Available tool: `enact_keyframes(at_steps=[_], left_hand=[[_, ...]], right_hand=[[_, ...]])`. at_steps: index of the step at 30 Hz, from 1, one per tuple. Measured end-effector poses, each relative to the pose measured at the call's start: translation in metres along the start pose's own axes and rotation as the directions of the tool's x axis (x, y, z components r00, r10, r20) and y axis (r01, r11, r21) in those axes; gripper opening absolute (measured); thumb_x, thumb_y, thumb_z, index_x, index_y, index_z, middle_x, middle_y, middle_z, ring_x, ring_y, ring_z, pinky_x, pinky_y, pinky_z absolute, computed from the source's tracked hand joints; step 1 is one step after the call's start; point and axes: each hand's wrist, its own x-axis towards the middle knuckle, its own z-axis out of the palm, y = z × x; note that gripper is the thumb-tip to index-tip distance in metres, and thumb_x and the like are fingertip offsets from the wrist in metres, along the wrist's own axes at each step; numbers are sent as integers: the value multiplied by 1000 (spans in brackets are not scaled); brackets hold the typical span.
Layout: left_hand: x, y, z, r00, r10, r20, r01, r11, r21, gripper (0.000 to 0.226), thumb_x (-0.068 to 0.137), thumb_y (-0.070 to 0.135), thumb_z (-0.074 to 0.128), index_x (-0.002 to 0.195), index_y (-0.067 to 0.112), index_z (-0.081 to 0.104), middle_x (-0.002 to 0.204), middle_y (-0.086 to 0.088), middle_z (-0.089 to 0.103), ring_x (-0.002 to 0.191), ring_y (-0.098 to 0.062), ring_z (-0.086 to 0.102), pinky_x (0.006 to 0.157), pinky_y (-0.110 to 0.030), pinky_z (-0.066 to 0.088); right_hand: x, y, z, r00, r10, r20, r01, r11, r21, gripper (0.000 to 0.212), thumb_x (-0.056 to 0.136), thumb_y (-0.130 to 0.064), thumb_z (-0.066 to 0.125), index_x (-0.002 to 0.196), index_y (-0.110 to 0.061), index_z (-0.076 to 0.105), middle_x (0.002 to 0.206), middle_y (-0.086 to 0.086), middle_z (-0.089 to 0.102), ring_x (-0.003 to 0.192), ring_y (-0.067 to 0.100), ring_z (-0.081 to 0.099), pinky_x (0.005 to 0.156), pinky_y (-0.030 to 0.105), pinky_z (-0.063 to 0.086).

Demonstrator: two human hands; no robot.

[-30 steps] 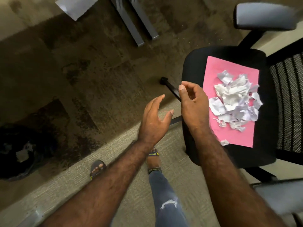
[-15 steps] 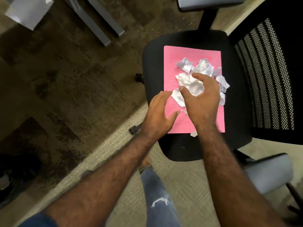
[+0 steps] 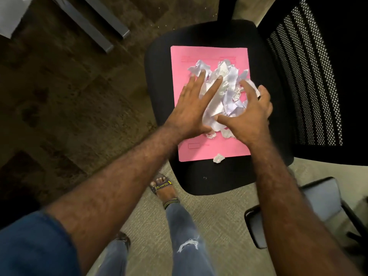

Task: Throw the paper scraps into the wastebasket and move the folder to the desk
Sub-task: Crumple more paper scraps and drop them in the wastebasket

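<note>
A pink folder [image 3: 211, 152] lies flat on the black seat of an office chair [image 3: 217, 180]. A heap of crumpled white paper scraps [image 3: 227, 90] sits on the folder. My left hand [image 3: 191, 108] lies on the heap's left side with straight spread fingers. My right hand [image 3: 249, 116] covers the heap's right side, fingers spread and slightly bent over the scraps. The heap is pressed between both hands. One small scrap [image 3: 218, 157] lies apart at the folder's near edge. No wastebasket is in view.
The chair's mesh backrest [image 3: 310, 76] rises at the right and a grey armrest [image 3: 318, 198] juts out at lower right. Grey metal table legs [image 3: 95, 26] stand on the dark carpet at upper left. My sandalled foot [image 3: 162, 188] is beside the chair's front.
The view swung right onto the chair. Both hands moved forward from in front of the seat down onto the scrap heap, one on each side. The dark bin at left left the view.
</note>
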Motion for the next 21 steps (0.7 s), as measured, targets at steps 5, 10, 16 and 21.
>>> enact_keyframes(at_steps=[5,10,16,21], left_hand=[[10,2,0,999,5,43,-9,997,83,113,80,60,80,165,29,13,173,-16,9,160,-36,10,129,-50,18],[8,6,5,1000,16,-6,-14,987,157,85,87,44,77,159,27,34,164,-7,35,151,-28,31,121,-46,28],[3,7,8,998,52,-45,-47,993,110,56,95,25,71,148,19,52,146,-7,57,133,-31,49,104,-47,42],[0,3,15,992,79,-97,-75,996,41,41,99,10,64,140,10,61,131,-13,66,119,-35,56,97,-50,46]], right_hand=[[12,11,6,970,2,243,-4,1000,11,127,62,-40,98,159,-58,18,175,-10,-7,162,23,2,123,61,34],[15,15,20,976,-44,215,83,980,-178,128,61,-55,94,159,-58,11,172,-8,2,158,27,13,115,61,32],[10,16,31,993,-86,76,99,977,-190,89,72,-46,89,147,-48,41,153,-2,30,140,29,34,102,58,50],[6,16,36,993,-113,17,114,985,-133,60,83,-15,78,138,-29,60,141,5,43,129,31,41,88,42,53]])
